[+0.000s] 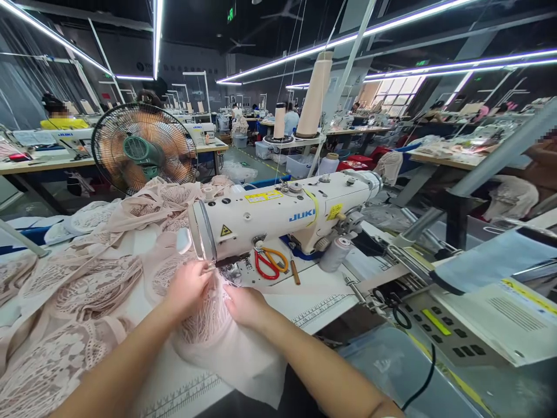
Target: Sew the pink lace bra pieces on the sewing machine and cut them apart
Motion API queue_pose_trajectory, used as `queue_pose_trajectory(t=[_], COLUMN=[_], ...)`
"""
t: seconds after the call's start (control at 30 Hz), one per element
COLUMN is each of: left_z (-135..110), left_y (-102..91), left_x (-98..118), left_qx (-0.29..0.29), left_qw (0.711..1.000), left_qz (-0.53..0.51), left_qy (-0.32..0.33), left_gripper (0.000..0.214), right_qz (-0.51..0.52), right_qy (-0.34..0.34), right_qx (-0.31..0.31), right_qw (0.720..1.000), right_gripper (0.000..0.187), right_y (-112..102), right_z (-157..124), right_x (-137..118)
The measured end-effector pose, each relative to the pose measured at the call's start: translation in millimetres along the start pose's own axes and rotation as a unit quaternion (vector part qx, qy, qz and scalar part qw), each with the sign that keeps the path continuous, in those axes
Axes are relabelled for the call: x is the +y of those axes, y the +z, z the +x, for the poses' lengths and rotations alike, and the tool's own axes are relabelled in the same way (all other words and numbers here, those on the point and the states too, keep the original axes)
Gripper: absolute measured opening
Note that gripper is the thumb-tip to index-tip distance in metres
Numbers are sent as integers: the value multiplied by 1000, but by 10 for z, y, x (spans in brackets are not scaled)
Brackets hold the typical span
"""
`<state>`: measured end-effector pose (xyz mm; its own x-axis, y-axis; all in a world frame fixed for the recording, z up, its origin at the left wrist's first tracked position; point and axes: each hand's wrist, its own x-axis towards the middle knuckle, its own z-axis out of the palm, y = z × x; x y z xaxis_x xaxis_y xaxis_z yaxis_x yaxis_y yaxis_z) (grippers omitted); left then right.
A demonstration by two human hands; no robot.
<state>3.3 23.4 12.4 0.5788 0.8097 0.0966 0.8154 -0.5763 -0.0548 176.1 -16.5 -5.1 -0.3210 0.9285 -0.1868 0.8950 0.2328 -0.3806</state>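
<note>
A white sewing machine (243,215) stands across the table in front of me. Under its needle end lies a pale pink lace garment piece (204,319), its plain mesh part hanging over the table's front edge. My left hand (189,287) is closed on the lace just left of the needle area, fingertips close to the presser foot. On the right side of the same lace, my right hand (246,305) pinches the fabric edge near the foot. The needle itself and some fingertips are hidden.
More pink lace pieces (91,284) are heaped on the left. Scissors with red and orange handles (270,264), a small wooden-handled tool (295,271) and a grey thread spool (336,255) sit right of the needle. A large fan (143,148) stands behind. A control box (461,319) is at right.
</note>
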Motion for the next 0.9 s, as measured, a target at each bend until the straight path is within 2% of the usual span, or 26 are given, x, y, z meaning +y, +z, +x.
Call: queue_pose_trajectory(t=[0.1,0.13,0.23,0.3,0.5,0.7,0.9], left_z=[-236,-321,-518,-574,-501,-335,-166], left_y=[-59,-57,-7,34,123,192,206], left_x=[175,233,336,328,108,-192,-444], left_qx=[-27,-54,-143,-171,-157,-86,-86], left_qw=[1000,998,984,974,973,988,990], left_qz=[-7,-7,-28,-48,-50,-69,-95], left_qy=[7,-12,-100,-140,-164,-104,-65], left_gripper=[31,36,70,77,80,82,82], right_qz=[-12,-18,-39,-51,-55,-45,-38], right_qy=[-6,-11,-33,-53,-63,-34,5], right_qx=[5,7,3,-7,-14,-27,-35], right_qw=[1000,1000,999,997,996,998,999], right_gripper=[34,33,29,24,28,38,60], right_y=[-31,-44,-81,-97,-99,-146,-152], right_z=[-22,-48,-164,-239,-266,-140,-29], right_x=[6,25,119,188,236,160,71])
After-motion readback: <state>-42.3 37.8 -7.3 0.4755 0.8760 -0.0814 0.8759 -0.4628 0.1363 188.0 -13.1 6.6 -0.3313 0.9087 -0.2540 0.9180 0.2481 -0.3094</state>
